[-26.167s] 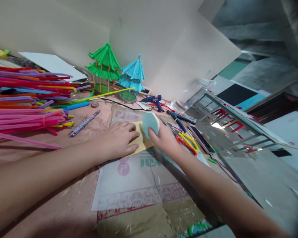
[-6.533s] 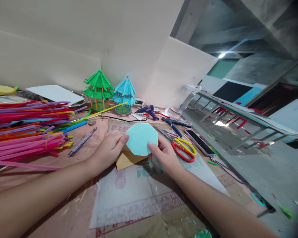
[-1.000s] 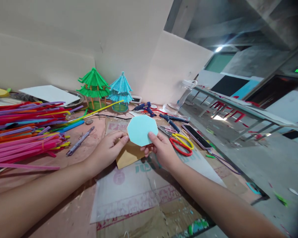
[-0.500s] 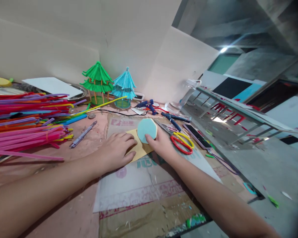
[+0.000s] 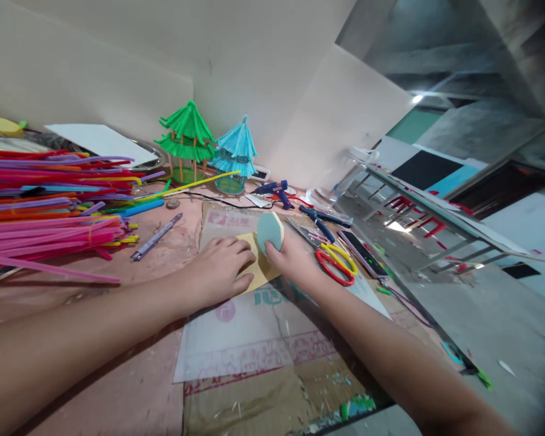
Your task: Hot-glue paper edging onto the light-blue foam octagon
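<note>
The pale blue octagon (image 5: 270,232) is pinched upright in the right hand (image 5: 295,263), thumb at its lower edge and fingers behind, so that its bottom edge is set against the yellow sandpaper sheet (image 5: 257,266). A second ago the piece was held up off the work surface with its flat face turned to the camera; it has since been brought down and turned nearly edge-on, so only a narrow oval of its face is seen. The left hand (image 5: 218,272), which was then curled at the sheet's near corner, is now laid flat with fingers spread and pressed on the sheet, pinning it to the cardboard (image 5: 236,221) beneath. From this it is judged that inspection has ended and that rubbing of an edge on the sheet is in hand again.

The sheet lies near the middle of the tabletop (image 5: 131,387). Just beside the right hand, toward the right edge, red and yellow scissors (image 5: 333,263) are lying. Toward the left edge a heap of pipe cleaners (image 5: 49,206) is piled.
</note>
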{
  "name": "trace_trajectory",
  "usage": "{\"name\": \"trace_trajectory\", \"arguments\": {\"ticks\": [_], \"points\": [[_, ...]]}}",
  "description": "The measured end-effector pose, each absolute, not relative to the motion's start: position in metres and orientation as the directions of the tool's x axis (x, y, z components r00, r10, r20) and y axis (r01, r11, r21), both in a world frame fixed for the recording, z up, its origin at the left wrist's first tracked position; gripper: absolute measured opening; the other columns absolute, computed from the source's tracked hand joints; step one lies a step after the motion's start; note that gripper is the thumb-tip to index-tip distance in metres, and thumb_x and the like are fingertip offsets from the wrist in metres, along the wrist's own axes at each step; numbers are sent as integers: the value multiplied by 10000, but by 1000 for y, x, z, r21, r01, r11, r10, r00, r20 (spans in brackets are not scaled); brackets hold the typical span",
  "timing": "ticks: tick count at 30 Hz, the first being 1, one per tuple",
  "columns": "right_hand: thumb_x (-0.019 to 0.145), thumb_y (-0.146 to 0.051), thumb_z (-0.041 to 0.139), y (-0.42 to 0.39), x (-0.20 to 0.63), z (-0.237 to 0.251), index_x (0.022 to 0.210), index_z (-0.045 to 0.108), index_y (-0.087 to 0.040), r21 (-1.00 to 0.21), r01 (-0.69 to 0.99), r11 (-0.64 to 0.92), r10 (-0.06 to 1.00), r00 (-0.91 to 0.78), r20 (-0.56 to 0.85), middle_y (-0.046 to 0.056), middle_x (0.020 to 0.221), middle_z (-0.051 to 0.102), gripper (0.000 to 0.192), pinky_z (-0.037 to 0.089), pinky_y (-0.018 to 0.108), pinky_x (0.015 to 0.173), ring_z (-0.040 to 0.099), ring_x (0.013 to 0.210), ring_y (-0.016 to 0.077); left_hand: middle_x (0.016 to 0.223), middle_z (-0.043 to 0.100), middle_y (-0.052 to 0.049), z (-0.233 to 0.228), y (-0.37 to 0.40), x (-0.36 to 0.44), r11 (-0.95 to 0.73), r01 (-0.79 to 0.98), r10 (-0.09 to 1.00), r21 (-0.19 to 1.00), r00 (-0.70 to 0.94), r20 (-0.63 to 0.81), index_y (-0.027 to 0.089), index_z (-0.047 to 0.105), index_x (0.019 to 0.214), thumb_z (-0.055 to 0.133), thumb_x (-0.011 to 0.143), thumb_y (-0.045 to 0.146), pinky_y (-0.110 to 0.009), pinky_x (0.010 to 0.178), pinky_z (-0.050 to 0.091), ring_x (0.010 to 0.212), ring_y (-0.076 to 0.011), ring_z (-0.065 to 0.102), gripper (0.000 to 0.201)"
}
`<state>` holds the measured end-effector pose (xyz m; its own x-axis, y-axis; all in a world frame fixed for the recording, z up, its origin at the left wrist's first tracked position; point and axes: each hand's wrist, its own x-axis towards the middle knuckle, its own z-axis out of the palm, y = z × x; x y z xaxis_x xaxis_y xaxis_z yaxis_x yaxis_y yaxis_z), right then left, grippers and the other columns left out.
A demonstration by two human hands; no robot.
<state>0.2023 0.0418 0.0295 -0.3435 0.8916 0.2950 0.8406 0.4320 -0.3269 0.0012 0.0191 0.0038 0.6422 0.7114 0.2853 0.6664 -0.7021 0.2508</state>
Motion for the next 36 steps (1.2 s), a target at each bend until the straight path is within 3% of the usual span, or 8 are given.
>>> {"name": "trace_trajectory", "arguments": {"ticks": [6, 11, 15, 19, 24, 28, 31, 36], "points": [[869, -263, 488, 27, 208, 36, 1003, 653, -183, -282, 845, 454, 890, -414, 192, 80, 913, 729, 227, 481, 320, 732, 643, 797, 234, 1089, 639, -99, 4, 21, 1, -719, 655, 695, 233, 660, 287, 165, 661, 1025, 509, 948, 341, -449, 944, 465, 1089, -284, 569, 245], [880, -232, 461, 49, 197, 35, 1226, 579, -119, -236, 896, 377, 914, -318, 254, 146, 1009, 726, 383, 480, 350, 792, 649, 920, 282, 1125, 626, -94, 0, 23, 1, -713, 658, 700, 242, 650, 296, 185, 653, 1092, 489, 958, 367, -444, 961, 449, 1092, -277, 565, 279], [852, -223, 485, 38, 203, 39, 1051, 635, -155, -261, 867, 425, 901, -377, 213, 110, 1017, 723, 258, 477, 323, 805, 646, 912, 252, 1124, 635, -99, 4, 21, 0, -707, 661, 708, 252, 653, 270, 182, 659, 1090, 489, 957, 357, -442, 956, 459, 1097, -281, 569, 278], [815, -272, 534, 28, 208, 36, 908, 638, -193, -445, 818, 365, 931, -315, 185, 77, 862, 705, 161, 454, 327, 758, 615, 812, 244, 1127, 644, -108, 6, 22, 0, -720, 641, 694, 266, 664, 278, 174, 678, 1078, 501, 942, 343, -469, 963, 464, 1094, -292, 579, 280], [779, -320, 596, 64, 201, 29, 850, 569, -223, -699, 658, 280, 958, -144, 248, 54, 775, 653, 123, 440, 323, 696, 585, 742, 224, 1183, 646, -115, 1, 25, -4, -695, 602, 716, 393, 625, 311, 182, 686, 1104, 549, 906, 339, -483, 1007, 447, 1146, -304, 576, 287], [856, -493, 512, 62, 215, 27, 686, 401, -254, -906, 393, 158, 987, -100, 129, -72, 451, 352, 313, 300, 263, 435, 302, 404, 117, 1132, 707, -77, 1, 33, -10, -659, 538, 745, 525, 565, 355, 199, 711, 1015, 546, 915, 307, -401, 958, 485, 1077, -250, 629, 221], [838, -607, 507, 41, 222, 24, 685, 368, -253, -980, 186, 72, 985, -165, 42, -95, 440, 289, 410, 226, 234, 394, 211, 395, 89, 1017, 735, -66, 5, 35, -12, -630, 529, 772, 568, 505, 386, 188, 716, 942, 455, 980, 316, -374, 892, 501, 976, -221, 651, 294], [768, -602, 674, 22, 213, 25, 774, 461, -226, -993, -66, -100, 956, -282, -77, -102, 450, 366, 432, 212, 199, 390, 215, 403, 64, 1052, 720, -70, 8, 30, -8, -639, 418, 766, 646, 424, 483, 184, 719, 929, 456, 1000, 347, -381, 930, 472, 1018, -219, 627, 318]]}}
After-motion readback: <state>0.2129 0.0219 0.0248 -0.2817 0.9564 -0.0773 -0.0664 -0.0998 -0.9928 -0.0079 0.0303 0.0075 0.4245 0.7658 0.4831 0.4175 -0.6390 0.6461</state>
